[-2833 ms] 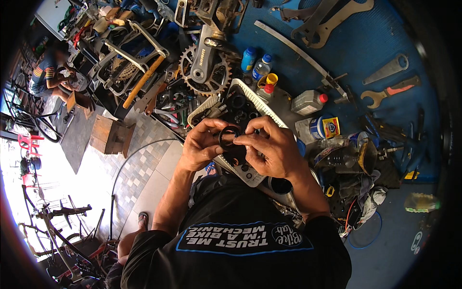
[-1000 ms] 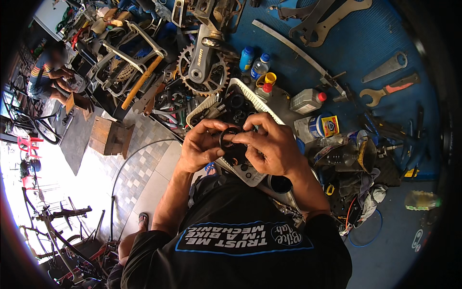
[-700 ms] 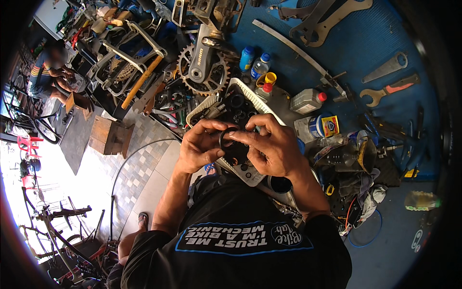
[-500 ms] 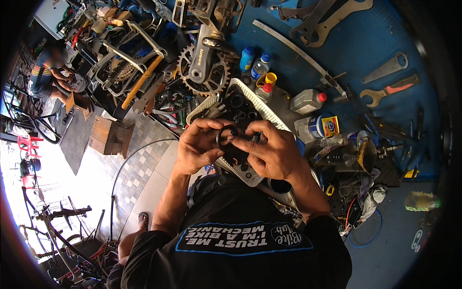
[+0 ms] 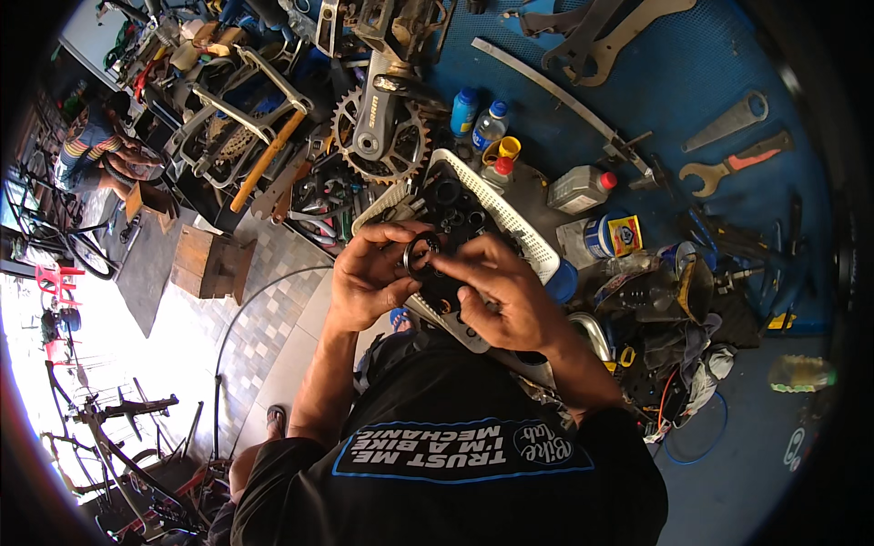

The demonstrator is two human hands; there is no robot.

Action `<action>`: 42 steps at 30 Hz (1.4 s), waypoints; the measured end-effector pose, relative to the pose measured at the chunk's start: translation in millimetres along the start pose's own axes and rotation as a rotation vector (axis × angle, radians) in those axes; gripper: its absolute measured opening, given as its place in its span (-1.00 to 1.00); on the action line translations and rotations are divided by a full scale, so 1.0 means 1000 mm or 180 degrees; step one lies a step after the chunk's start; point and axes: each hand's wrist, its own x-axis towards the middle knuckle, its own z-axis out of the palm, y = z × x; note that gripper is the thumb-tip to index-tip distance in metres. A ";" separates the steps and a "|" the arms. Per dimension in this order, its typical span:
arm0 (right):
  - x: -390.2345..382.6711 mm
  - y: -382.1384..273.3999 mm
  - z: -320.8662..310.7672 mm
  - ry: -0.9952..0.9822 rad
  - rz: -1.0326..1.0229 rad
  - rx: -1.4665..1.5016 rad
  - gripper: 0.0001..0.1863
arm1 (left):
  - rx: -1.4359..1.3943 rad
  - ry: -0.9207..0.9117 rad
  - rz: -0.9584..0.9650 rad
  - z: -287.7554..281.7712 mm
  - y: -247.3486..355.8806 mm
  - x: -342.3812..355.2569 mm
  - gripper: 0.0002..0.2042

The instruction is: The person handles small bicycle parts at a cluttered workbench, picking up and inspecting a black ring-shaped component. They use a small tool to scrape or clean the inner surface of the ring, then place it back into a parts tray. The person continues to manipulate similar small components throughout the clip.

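Note:
A thin dark ring (image 5: 407, 259), perhaps a bearing or spacer, is gripped at its edge between the thumb and fingers of my left hand (image 5: 366, 278). The outstretched index finger of my right hand (image 5: 510, 296) reaches to the ring's opening and seems to touch its inner side; the right thumb stands apart, holding nothing. Under both hands lies a cream perforated basket (image 5: 525, 227) with several black rings and small dark parts (image 5: 449, 191) in it. My hands hide part of what it holds.
Beyond the basket hangs a crank with a toothed chainring (image 5: 371, 141). Bottles (image 5: 490, 126) and a grey container with a red cap (image 5: 575, 191) stand to its right. Wrenches (image 5: 728, 168) lie on the blue surface. A wooden block (image 5: 208, 264) and a seated person (image 5: 91, 150) are at left.
My right thumb has come away from the ring, and the right hand has turned so its index finger points into it. The left hand keeps its hold, with the ring tilted slightly.

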 end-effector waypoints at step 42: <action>0.013 0.005 -0.013 0.0274 -0.0254 -0.1794 -0.53 | -0.0829 0.0633 -0.0505 -0.012 -0.015 -0.005 -0.52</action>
